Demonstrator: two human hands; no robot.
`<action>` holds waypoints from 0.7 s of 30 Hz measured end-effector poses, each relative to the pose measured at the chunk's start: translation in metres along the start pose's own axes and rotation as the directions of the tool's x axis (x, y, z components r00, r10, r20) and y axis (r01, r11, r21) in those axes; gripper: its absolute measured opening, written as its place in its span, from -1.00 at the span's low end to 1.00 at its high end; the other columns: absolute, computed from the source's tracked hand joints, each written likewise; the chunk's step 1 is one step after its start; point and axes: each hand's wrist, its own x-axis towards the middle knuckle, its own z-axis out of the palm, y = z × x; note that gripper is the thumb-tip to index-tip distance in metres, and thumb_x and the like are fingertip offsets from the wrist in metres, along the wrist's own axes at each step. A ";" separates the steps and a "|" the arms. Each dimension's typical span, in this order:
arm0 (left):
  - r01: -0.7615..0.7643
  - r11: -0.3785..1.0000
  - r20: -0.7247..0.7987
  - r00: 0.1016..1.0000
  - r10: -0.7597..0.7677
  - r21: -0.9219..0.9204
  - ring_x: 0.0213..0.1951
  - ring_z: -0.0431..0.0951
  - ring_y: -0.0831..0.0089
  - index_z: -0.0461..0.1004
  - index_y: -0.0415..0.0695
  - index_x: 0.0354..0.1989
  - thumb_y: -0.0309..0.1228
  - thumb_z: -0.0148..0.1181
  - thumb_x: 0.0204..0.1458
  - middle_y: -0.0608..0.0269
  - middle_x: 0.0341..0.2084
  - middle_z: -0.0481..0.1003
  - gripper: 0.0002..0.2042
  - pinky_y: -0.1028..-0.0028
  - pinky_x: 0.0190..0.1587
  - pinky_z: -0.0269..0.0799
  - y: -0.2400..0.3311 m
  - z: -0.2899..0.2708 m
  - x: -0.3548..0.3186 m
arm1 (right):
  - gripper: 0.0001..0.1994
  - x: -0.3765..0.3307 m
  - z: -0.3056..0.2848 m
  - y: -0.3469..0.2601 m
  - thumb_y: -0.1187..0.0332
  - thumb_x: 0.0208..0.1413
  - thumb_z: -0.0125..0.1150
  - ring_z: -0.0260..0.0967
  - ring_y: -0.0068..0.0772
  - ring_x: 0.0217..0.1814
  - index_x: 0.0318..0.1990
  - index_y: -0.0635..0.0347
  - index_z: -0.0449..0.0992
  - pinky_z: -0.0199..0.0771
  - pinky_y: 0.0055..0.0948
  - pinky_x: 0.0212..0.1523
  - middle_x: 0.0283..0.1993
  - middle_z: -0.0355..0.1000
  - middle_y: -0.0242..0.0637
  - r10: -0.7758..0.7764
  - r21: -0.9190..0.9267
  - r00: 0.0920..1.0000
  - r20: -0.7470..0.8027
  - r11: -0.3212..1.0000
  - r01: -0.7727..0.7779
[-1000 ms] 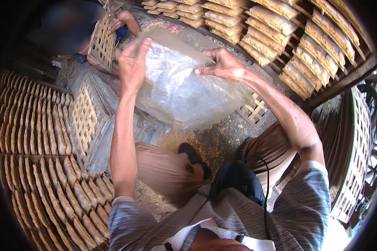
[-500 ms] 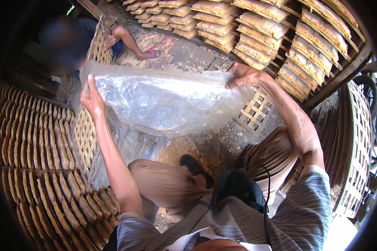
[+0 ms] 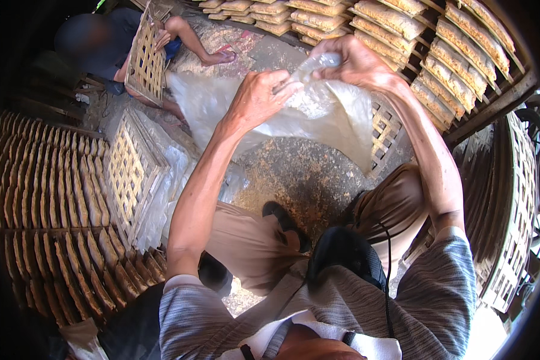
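Surroundings: woven trays, drying racks and a second person on a crumb-strewn floor.

A stack of lattice trays (image 3: 129, 174) leans at left, beside dark racks (image 3: 48, 216) filled with rows of flat brown pieces. At upper right, slatted racks (image 3: 402, 30) hold paler pieces in rows. A second person (image 3: 105, 45) sits at upper left holding a lattice tray (image 3: 145, 57) upright, one bare foot (image 3: 219, 58) stretched out on the floor (image 3: 300, 174), which is strewn with pale crumbs. Another lattice tray (image 3: 385, 129) lies flat at centre right. A round woven tray (image 3: 516, 204) stands on edge at far right.
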 end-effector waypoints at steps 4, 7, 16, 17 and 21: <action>-0.074 0.988 -0.298 0.954 0.031 -0.134 -0.55 0.43 0.54 0.62 -0.22 -0.32 -0.29 0.38 0.25 0.18 -0.62 0.50 -0.77 0.32 -0.47 0.33 -0.006 -0.002 0.008 | -0.59 -0.015 -0.030 0.039 0.20 0.03 0.63 0.58 -0.31 -0.29 -0.17 0.40 0.70 0.63 -0.24 -0.14 -0.32 0.66 -0.12 0.105 -0.006 0.994 0.001 0.994 -0.105; -0.112 0.987 -0.308 0.949 0.073 -0.111 -0.48 0.48 0.51 0.61 -0.24 -0.24 -0.31 0.36 0.26 0.17 -0.52 0.57 -0.79 0.34 -0.38 0.41 0.000 -0.020 -0.007 | -0.65 -0.025 -0.031 0.015 0.14 0.15 0.54 0.38 -0.43 -0.47 -0.25 0.33 0.69 0.49 -0.27 -0.27 -0.47 0.55 -0.32 0.240 -0.054 0.969 0.053 0.970 -0.237; 0.082 0.873 -0.091 0.985 -0.143 -0.480 -0.11 0.66 0.40 0.62 -0.30 0.03 -0.32 0.35 0.27 0.11 -0.19 0.69 -0.70 0.39 0.01 0.57 -0.011 -0.006 -0.004 | -0.49 -0.020 -0.037 -0.004 0.08 0.16 0.37 0.64 -0.12 -0.05 0.03 0.43 0.64 0.59 -0.11 0.12 -0.12 0.66 0.09 0.317 -0.155 0.939 0.131 0.942 -0.296; 0.074 0.860 -0.111 0.982 -0.150 -0.505 -0.15 0.63 0.47 0.63 -0.28 0.02 -0.33 0.35 0.28 0.18 -0.21 0.68 -0.72 0.41 -0.04 0.54 -0.001 -0.007 -0.007 | -0.47 -0.017 -0.034 -0.002 0.08 0.16 0.37 0.64 -0.10 -0.03 0.05 0.44 0.63 0.59 -0.10 0.14 -0.09 0.66 0.12 0.314 -0.139 0.940 0.134 0.945 -0.296; 0.089 0.849 -0.117 0.978 -0.174 -0.521 -0.27 0.59 0.60 0.68 -0.23 -0.03 -0.36 0.37 0.27 0.35 -0.32 0.66 -0.78 0.48 -0.18 0.52 0.005 -0.007 -0.014 | -0.30 -0.006 0.002 0.010 -0.12 0.04 0.55 0.66 -0.05 -0.02 0.06 0.42 0.64 0.61 -0.07 0.18 -0.07 0.66 0.13 0.177 0.039 0.974 0.139 0.982 -0.184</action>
